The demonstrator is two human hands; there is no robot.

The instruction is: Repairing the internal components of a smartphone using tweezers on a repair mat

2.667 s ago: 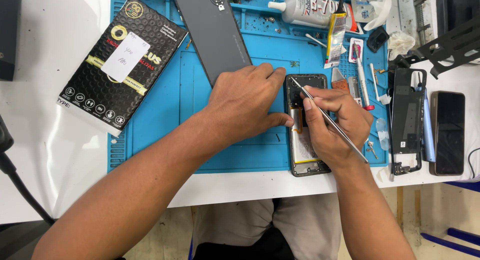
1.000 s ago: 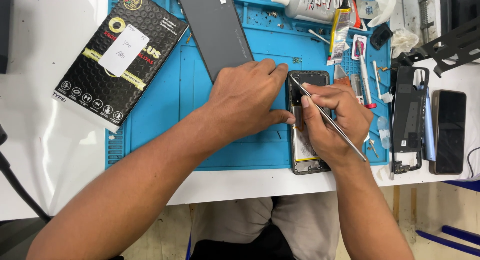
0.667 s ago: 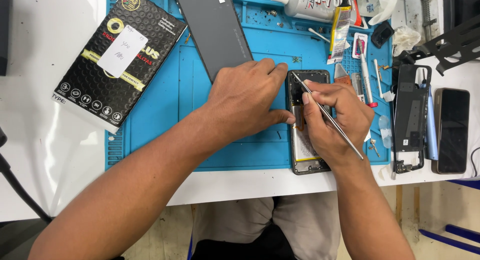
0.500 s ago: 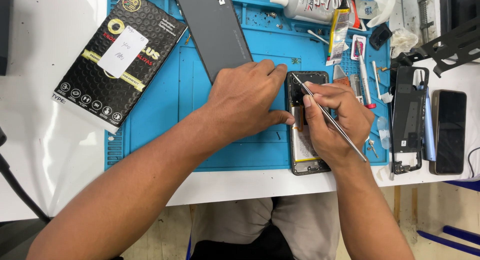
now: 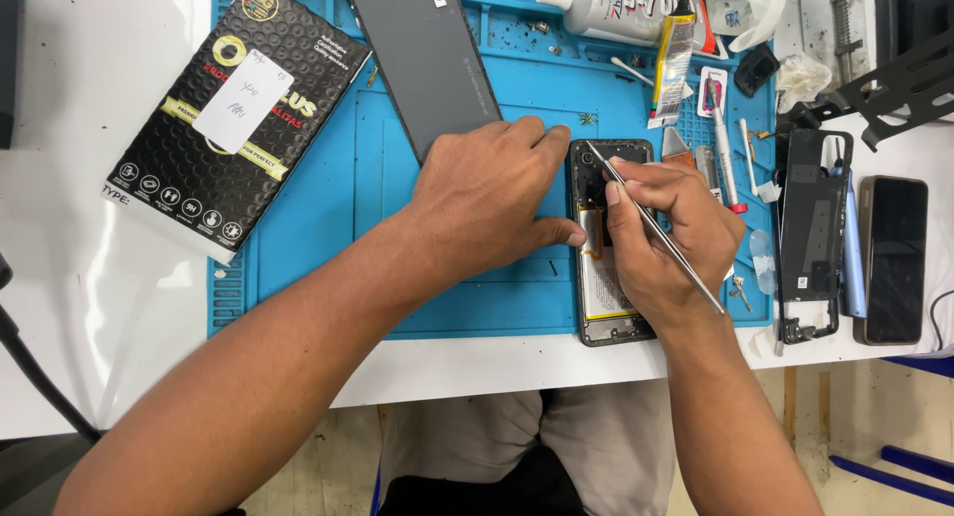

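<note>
Nearest, the opened phone (image 5: 604, 288) lies flat at the blue ribbed mat's (image 5: 328, 228) front edge, its pale battery exposed. Left hand (image 5: 492, 203) presses beside it, holding nothing; right hand (image 5: 666, 238) pinches thin steel tweezers (image 5: 656, 228). Farther back lie a smooth grey back cover (image 5: 422, 54) and a glossy black box (image 5: 238, 109).

The tweezers (image 5: 656, 228) are thin polished metal. The mat (image 5: 318, 238) looks like matt blue rubber, with moulded grooves. The box (image 5: 234, 109) is glossy black card. The back cover (image 5: 422, 54) is smooth matt grey. The table (image 5: 89, 307) is smooth white.
</note>
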